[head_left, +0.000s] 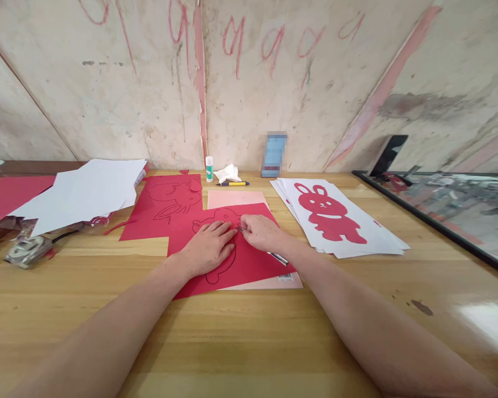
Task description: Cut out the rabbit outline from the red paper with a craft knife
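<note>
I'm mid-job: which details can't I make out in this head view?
All in the head view:
Silver tool: mostly hidden by the right hand.
Black outline on the red sheet: partly covered by the left hand.
Upright blue device: pixelated.
Far-left red paper: cut off by the left edge.
Glue stick: label too small to read.

"How many outlined red sheets?"
"Two: a near sheet (259, 263) under the left hand (211, 247) and right hand (260, 232), a far sheet (139, 221) beyond the left."
"In the grip?"
"One thin tool (240, 229), in the right hand."
"And beyond the grip?"
"One glue stick (209, 169), one tissue (227, 173), one pen (232, 183), one phone (274, 155)."
"Rabbit cutouts?"
"One red rabbit (328, 204), right of the grip."
</note>
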Motion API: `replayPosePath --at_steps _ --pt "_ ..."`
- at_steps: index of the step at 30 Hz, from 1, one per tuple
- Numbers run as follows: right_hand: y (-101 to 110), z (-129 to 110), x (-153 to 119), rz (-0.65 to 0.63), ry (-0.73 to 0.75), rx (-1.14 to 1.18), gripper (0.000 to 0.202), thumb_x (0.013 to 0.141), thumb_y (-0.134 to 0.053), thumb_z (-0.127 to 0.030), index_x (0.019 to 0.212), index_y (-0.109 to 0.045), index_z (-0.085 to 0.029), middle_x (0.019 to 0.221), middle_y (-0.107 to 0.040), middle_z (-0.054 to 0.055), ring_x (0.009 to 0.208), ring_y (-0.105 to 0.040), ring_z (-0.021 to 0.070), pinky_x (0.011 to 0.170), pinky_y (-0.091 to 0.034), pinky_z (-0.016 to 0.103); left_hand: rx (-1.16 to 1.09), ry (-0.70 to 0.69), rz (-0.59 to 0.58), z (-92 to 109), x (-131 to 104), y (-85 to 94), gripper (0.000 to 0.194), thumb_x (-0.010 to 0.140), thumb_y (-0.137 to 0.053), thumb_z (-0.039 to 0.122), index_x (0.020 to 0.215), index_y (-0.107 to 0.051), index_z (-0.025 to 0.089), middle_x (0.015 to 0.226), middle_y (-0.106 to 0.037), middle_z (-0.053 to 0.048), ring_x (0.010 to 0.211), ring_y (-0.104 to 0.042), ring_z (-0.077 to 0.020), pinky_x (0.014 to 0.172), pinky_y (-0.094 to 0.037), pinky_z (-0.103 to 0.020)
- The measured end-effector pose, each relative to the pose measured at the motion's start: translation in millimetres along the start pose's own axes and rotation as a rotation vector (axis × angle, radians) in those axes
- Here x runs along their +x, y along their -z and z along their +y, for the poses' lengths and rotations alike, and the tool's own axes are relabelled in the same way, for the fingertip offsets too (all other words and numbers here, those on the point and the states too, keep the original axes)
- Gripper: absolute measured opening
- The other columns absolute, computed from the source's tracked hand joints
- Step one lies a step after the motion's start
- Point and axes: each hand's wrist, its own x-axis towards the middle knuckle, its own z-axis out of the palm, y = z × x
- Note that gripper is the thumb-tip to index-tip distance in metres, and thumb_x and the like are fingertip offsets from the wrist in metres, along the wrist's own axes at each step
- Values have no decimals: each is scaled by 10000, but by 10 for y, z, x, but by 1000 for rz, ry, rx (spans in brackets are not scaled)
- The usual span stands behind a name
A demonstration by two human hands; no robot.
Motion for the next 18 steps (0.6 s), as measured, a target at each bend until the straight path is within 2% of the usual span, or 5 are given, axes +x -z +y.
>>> replayPosePath --at_steps 18 --pt "85 -67 4 -47 16 -89 147 780 -472 -182 860 -595 -191 886 -661 65 740 -569 162 517 -259 254 -6 -1 -10 -2 8 7 421 970 -318 336 1326 -459 162 1337 -489 -89 1225 -418 -251 1013 -349 -427"
